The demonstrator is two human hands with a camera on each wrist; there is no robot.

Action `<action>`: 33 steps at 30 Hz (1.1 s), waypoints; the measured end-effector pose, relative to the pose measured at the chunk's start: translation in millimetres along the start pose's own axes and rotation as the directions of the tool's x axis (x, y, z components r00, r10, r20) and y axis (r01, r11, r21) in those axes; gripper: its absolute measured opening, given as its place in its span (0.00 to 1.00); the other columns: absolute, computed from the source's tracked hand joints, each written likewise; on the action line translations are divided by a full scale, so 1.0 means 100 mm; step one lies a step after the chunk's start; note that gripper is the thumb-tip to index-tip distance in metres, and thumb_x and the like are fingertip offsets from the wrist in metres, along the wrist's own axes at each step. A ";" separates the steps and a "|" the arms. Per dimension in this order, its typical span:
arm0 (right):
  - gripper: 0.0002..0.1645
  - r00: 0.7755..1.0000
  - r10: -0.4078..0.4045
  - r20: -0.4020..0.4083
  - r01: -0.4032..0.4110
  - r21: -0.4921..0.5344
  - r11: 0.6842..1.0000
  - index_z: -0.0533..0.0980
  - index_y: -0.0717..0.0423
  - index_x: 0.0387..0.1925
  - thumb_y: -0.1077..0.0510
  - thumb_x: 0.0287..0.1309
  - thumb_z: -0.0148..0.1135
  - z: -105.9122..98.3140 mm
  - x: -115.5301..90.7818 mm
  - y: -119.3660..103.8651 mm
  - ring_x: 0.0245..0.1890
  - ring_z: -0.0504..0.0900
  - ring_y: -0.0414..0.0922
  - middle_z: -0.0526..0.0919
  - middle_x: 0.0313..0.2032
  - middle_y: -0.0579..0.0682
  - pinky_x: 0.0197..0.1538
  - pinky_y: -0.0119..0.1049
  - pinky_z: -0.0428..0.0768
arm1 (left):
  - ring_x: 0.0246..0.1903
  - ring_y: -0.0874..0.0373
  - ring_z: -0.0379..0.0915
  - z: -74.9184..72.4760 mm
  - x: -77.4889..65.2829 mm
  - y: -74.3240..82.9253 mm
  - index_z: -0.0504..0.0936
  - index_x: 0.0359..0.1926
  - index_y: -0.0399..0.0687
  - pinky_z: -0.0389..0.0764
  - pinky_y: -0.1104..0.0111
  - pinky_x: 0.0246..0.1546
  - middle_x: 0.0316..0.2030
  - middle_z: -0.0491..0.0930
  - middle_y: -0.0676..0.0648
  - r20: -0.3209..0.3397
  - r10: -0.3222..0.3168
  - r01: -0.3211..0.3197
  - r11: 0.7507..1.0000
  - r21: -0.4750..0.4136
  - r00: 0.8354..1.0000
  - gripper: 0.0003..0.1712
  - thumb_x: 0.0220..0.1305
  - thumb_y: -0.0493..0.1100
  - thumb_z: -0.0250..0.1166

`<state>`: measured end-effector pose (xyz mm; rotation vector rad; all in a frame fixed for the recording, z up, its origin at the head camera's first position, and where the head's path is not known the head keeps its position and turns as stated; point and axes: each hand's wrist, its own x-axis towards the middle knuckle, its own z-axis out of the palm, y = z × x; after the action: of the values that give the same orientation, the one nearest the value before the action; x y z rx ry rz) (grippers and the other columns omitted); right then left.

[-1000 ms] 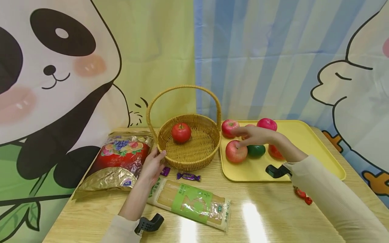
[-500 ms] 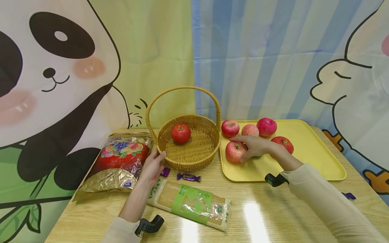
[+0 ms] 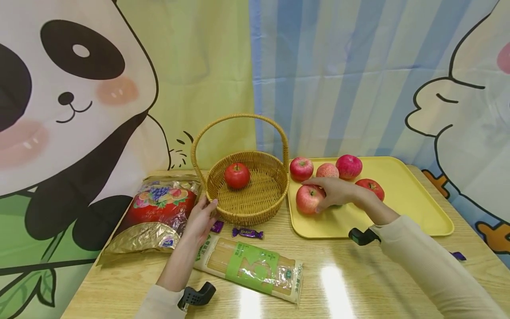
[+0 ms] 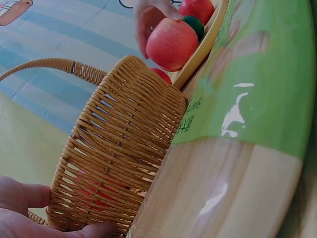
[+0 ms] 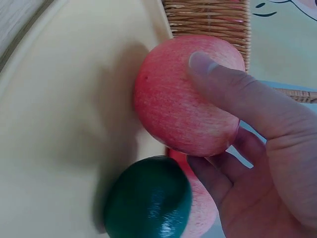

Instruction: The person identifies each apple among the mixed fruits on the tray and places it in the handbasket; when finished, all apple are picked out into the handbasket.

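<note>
My right hand (image 3: 336, 192) grips a pink-red apple (image 3: 307, 199) at the front left of the yellow tray (image 3: 414, 208), thumb on one side and fingers on the other, as the right wrist view shows. A dark green oval fruit (image 5: 148, 198) lies right beside that apple, mostly behind the hand in the head view. With the left hand (image 3: 201, 218) I hold the near left rim of the wicker basket (image 3: 249, 217), which stands upright with its handle up. Inside the basket sits one red apple (image 3: 237, 175).
Several more fruits, among them a deep pink one (image 3: 349, 166) and a red apple (image 3: 370, 189), lie on the tray. Left of the basket is a red-and-gold candy bag (image 3: 159, 208). A noodle pack (image 3: 251, 268) and a purple wrapped candy (image 3: 247, 233) lie in front.
My right hand has come down onto the pink-red apple and closed around it; before, only its fingertips were over the apple. The left hand stays at the basket rim.
</note>
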<state>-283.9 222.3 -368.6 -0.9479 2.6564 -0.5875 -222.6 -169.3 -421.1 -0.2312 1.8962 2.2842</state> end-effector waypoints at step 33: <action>0.49 0.987 0.148 -0.067 -0.154 -0.084 0.985 0.62 0.61 0.70 0.55 0.47 0.72 -0.09 1.32 -0.95 0.63 0.72 0.57 0.72 0.64 0.60 0.65 0.48 0.74 | 0.74 0.45 0.49 0.00 0.00 -0.04 0.40 0.77 0.46 0.58 0.52 0.74 0.75 0.47 0.40 0.009 0.020 -0.020 1.000 -0.011 1.000 0.38 0.76 0.44 0.48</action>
<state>-334.6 72.4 -330.9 -0.7533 2.7978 -0.4739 -221.8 -168.9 -425.5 -0.2033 1.8912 2.3046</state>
